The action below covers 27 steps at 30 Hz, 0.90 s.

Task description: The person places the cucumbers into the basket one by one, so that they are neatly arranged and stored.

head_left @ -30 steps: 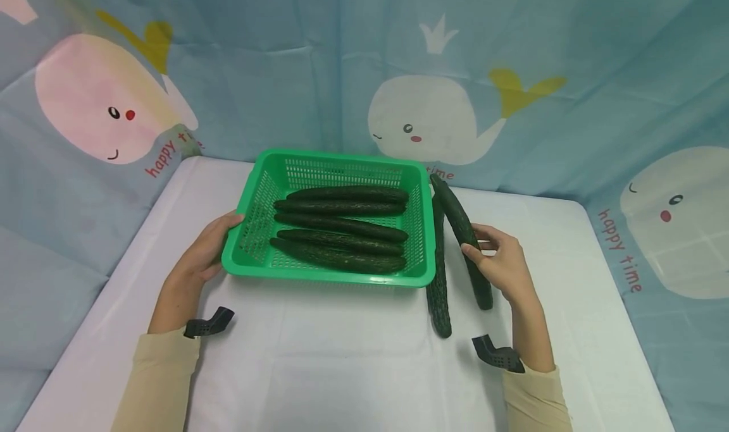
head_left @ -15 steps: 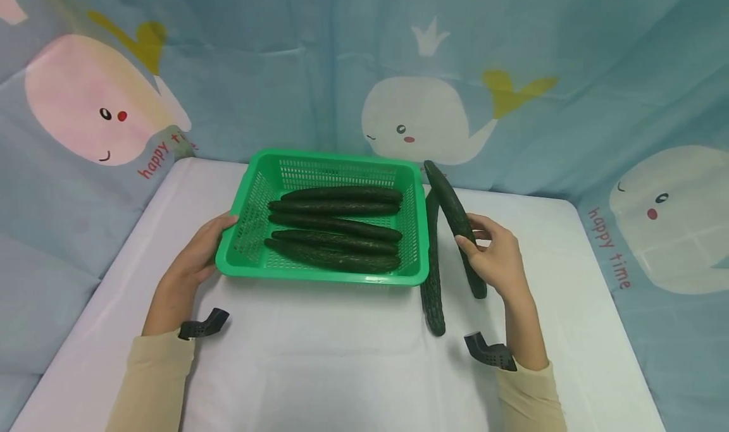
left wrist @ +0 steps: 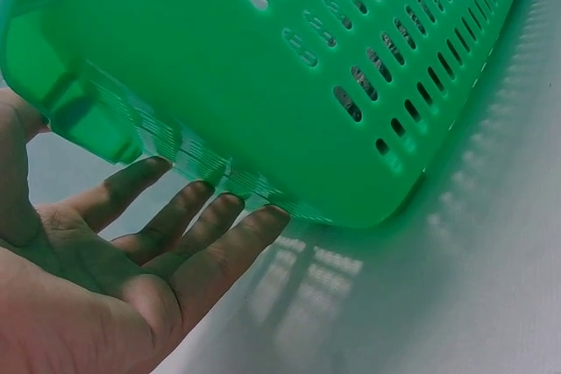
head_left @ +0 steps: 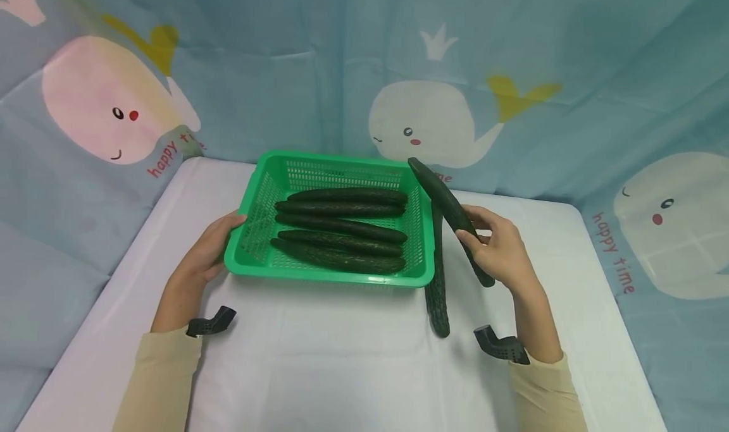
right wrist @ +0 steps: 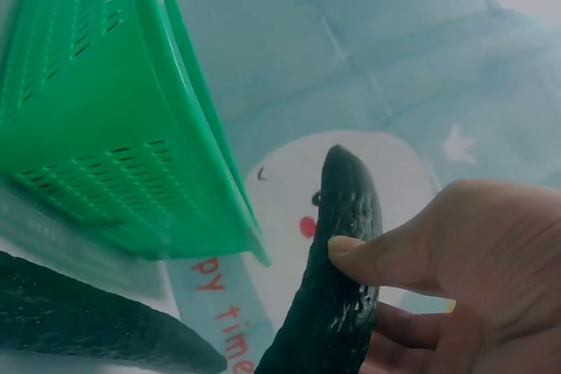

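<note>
In the head view, a green plastic basket [head_left: 330,279] holds several dark green cucumbers [head_left: 342,226] lying side by side. My left hand [head_left: 212,248] holds its left end, the thumb at the rim and the fingertips [left wrist: 272,215] against the outer wall. My right hand [head_left: 498,245] grips another cucumber [head_left: 441,195] around its middle, thumb on one side and fingers on the other. That cucumber slants, its far tip over the basket's back right corner. Beneath it, one more cucumber [head_left: 437,299] lies on the table along the basket's right side, partly covered.
A white cloth covers the table [head_left: 342,369]. Behind and at both sides hangs a light blue curtain [head_left: 319,90] printed with whales. Each wrist wears a black camera mount, one on the left [head_left: 212,322] and one on the right [head_left: 501,345].
My right hand has lifted its cucumber and moved it up and leftward, so the far tip now overlaps the basket's corner. The left hand stays at the basket's left end.
</note>
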Each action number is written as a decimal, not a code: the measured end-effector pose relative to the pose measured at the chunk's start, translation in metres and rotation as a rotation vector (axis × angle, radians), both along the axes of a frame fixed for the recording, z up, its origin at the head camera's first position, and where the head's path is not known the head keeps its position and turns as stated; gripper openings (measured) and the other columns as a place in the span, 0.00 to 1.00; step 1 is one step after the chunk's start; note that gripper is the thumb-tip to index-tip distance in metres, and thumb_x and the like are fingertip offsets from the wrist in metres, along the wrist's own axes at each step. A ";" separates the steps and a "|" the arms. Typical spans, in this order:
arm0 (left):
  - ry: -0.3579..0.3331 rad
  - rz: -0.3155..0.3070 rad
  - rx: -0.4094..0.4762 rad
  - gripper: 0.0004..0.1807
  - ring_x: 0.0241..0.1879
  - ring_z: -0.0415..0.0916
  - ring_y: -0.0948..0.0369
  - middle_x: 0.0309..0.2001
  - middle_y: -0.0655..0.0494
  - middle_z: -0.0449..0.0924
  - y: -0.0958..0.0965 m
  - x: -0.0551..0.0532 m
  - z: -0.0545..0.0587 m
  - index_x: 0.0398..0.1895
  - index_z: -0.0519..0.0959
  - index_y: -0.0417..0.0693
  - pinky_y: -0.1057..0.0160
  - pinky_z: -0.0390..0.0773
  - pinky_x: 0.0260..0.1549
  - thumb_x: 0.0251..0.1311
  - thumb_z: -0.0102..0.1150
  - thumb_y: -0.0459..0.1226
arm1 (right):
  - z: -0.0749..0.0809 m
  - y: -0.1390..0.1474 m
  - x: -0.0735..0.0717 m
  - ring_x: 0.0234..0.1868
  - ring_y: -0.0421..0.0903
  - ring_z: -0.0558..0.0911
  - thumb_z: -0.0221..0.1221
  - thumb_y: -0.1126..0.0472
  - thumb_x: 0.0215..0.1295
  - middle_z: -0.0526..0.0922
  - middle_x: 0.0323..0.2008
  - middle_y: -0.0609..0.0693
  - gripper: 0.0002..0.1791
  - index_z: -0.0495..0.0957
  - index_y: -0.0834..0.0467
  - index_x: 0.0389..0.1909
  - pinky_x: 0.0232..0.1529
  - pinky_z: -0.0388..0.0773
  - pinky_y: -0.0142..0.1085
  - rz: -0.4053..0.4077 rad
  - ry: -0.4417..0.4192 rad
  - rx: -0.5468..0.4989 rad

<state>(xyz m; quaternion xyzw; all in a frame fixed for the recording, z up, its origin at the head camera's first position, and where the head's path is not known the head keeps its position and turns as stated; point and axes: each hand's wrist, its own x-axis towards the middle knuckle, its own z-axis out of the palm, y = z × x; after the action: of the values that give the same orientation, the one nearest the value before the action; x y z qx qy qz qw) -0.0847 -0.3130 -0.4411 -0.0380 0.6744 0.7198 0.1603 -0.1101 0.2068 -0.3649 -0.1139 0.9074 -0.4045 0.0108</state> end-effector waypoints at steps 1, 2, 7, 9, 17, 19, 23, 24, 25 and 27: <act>0.003 0.001 -0.006 0.41 0.50 0.85 0.71 0.54 0.64 0.81 0.000 -0.001 0.000 0.85 0.44 0.33 0.70 0.88 0.49 0.84 0.42 0.51 | 0.003 -0.001 0.000 0.60 0.60 0.86 0.66 0.65 0.73 0.86 0.58 0.63 0.26 0.77 0.60 0.70 0.57 0.88 0.55 0.014 -0.001 -0.006; 0.004 0.003 -0.005 0.41 0.50 0.85 0.71 0.54 0.64 0.81 0.001 -0.001 0.000 0.85 0.44 0.34 0.70 0.88 0.49 0.84 0.42 0.50 | 0.006 -0.001 -0.001 0.60 0.60 0.86 0.66 0.65 0.73 0.86 0.59 0.63 0.26 0.77 0.60 0.70 0.57 0.88 0.55 0.026 0.001 -0.009; 0.002 0.011 -0.002 0.41 0.51 0.85 0.71 0.54 0.65 0.82 0.001 -0.002 0.000 0.85 0.44 0.34 0.71 0.88 0.50 0.84 0.42 0.51 | 0.021 -0.012 -0.001 0.61 0.59 0.85 0.66 0.65 0.73 0.85 0.60 0.61 0.26 0.77 0.58 0.71 0.58 0.88 0.54 0.068 -0.003 0.005; -0.007 0.018 -0.006 0.41 0.50 0.85 0.71 0.53 0.66 0.82 0.001 -0.001 -0.001 0.86 0.44 0.35 0.70 0.88 0.49 0.84 0.43 0.51 | 0.026 -0.017 0.000 0.61 0.58 0.85 0.65 0.66 0.73 0.85 0.59 0.61 0.26 0.76 0.59 0.71 0.59 0.88 0.54 0.080 -0.013 0.025; -0.014 0.021 -0.025 0.41 0.49 0.85 0.71 0.52 0.65 0.82 0.001 -0.001 -0.002 0.85 0.45 0.34 0.70 0.89 0.48 0.84 0.43 0.51 | 0.045 -0.040 -0.010 0.63 0.58 0.84 0.65 0.65 0.74 0.85 0.61 0.59 0.26 0.76 0.58 0.71 0.59 0.87 0.55 0.148 -0.004 0.093; -0.015 0.019 -0.028 0.41 0.49 0.85 0.71 0.52 0.66 0.82 0.001 -0.002 -0.001 0.85 0.45 0.34 0.71 0.88 0.48 0.84 0.43 0.51 | 0.049 -0.046 -0.014 0.60 0.58 0.85 0.65 0.63 0.74 0.85 0.61 0.58 0.26 0.76 0.57 0.71 0.56 0.87 0.54 0.167 0.002 0.117; -0.022 0.026 -0.041 0.42 0.50 0.85 0.72 0.53 0.67 0.82 0.001 -0.002 0.000 0.85 0.45 0.35 0.72 0.88 0.49 0.84 0.43 0.51 | 0.055 -0.058 -0.021 0.46 0.57 0.86 0.64 0.61 0.75 0.85 0.63 0.55 0.25 0.77 0.55 0.71 0.42 0.81 0.48 0.225 0.032 0.164; -0.021 0.025 -0.045 0.42 0.50 0.85 0.72 0.53 0.68 0.81 0.001 -0.002 0.000 0.86 0.44 0.35 0.72 0.88 0.49 0.84 0.42 0.51 | 0.057 -0.061 -0.023 0.45 0.56 0.85 0.64 0.61 0.75 0.85 0.63 0.55 0.25 0.77 0.56 0.71 0.42 0.80 0.48 0.238 0.042 0.172; -0.023 0.027 -0.042 0.42 0.51 0.85 0.72 0.53 0.68 0.82 0.001 -0.002 -0.001 0.86 0.44 0.35 0.72 0.88 0.49 0.84 0.43 0.51 | 0.058 -0.065 -0.024 0.45 0.56 0.85 0.64 0.61 0.75 0.85 0.63 0.54 0.25 0.77 0.56 0.71 0.41 0.80 0.47 0.252 0.055 0.178; -0.018 0.028 -0.036 0.42 0.51 0.85 0.72 0.53 0.68 0.82 0.000 -0.002 -0.001 0.86 0.44 0.35 0.71 0.88 0.49 0.83 0.43 0.51 | 0.060 -0.072 -0.028 0.50 0.54 0.85 0.65 0.61 0.74 0.85 0.63 0.54 0.25 0.78 0.55 0.70 0.42 0.79 0.46 0.278 0.083 0.193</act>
<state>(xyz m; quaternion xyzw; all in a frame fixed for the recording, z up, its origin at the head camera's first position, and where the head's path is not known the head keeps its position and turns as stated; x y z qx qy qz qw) -0.0864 -0.3132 -0.4424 -0.0571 0.6851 0.7093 0.1556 -0.1379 0.1344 -0.3052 -0.2532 0.9172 -0.3050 0.0400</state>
